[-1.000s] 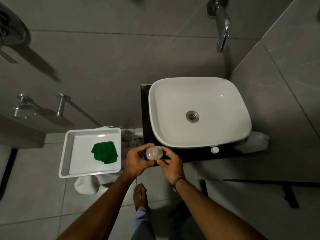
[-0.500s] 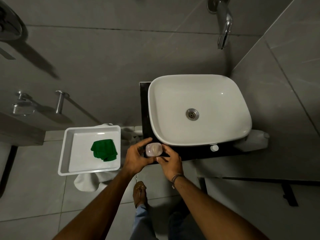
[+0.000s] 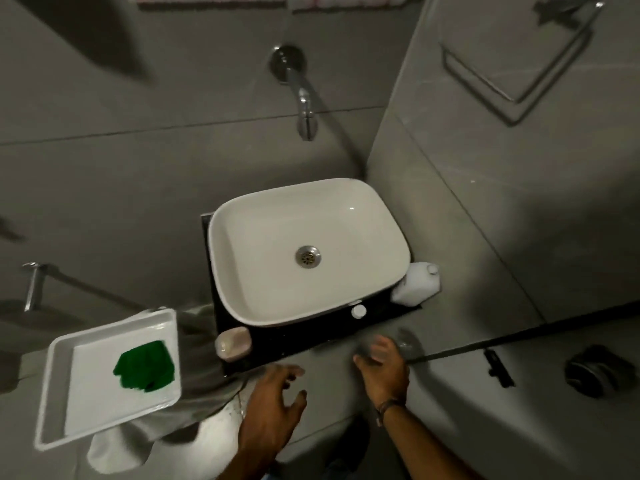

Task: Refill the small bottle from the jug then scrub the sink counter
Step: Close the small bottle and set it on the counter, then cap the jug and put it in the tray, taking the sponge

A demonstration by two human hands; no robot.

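Observation:
The small pale bottle (image 3: 232, 342) lies on the front left corner of the black sink counter (image 3: 294, 337), with no hand on it. My left hand (image 3: 277, 386) hovers just below the counter edge, fingers spread and holding nothing. Further right, my right hand (image 3: 381, 362) is blurred by motion in front of the counter, fingers apart and nothing in it. The white jug (image 3: 419, 282) stands at the counter's right end beside the white basin (image 3: 228, 271). A small white cap (image 3: 358, 310) rests on the counter below the basin's rim.
A white tray (image 3: 52, 375) at the left holds a green scrub cloth (image 3: 145, 365) and sits on a pale draped cloth (image 3: 194, 393). A chrome spout (image 3: 304, 109) projects from the wall above the basin. A dark round drain (image 3: 599, 374) sits on the floor at right.
Both hands have let go of the small bottle, which now lies on the counter corner. My right hand has swung to the right. The view has shifted up and tilted.

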